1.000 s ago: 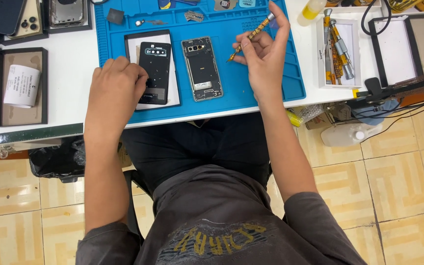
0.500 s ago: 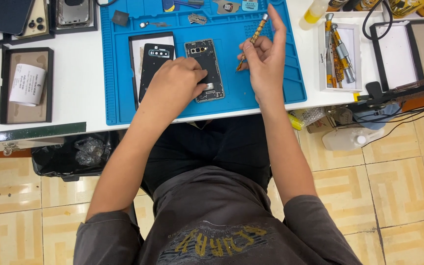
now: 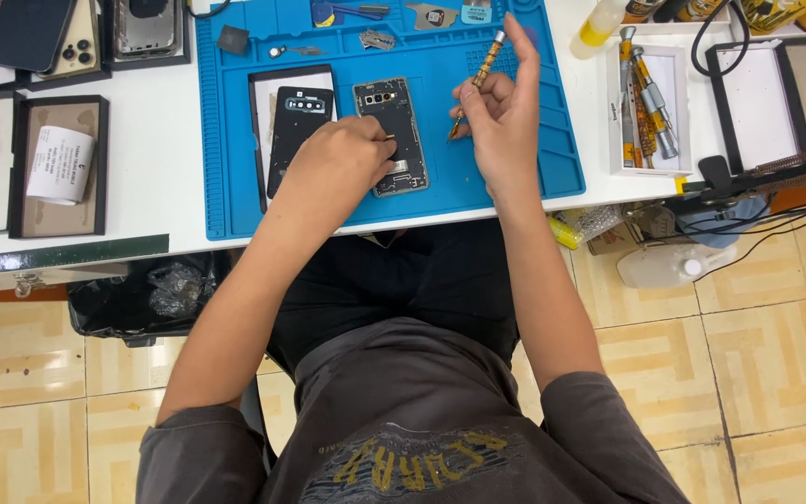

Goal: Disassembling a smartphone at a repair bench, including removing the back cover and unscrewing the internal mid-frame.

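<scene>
Right now we have our left hand (image 3: 342,163) resting on the opened phone (image 3: 394,135), which lies face down with its inner frame showing, near the middle of the blue work mat (image 3: 235,187). Our fingers are curled and pinched together over the lower half of the phone; whether they grip some small part there we cannot tell, since the knuckles hide it. Our right hand (image 3: 501,117) is held just to the right of the phone, closed around a slim screwdriver (image 3: 478,79) with a striped yellow handle, the index finger stretched up along the shaft and the tip pointing down toward the mat beside the phone. Just left of the phone, and touching our left wrist, lies a black back cover (image 3: 293,131) on a white card inside a dark tray. Along the top of the mat sit a few small parts and a pick. To the right, on the white table (image 3: 160,140), a white tray (image 3: 657,161) holds more screwdrivers, and a yellow-capped bottle (image 3: 599,26) stands near it. At the far left sits a black box (image 3: 25,201) with a paper roll inside.
</scene>
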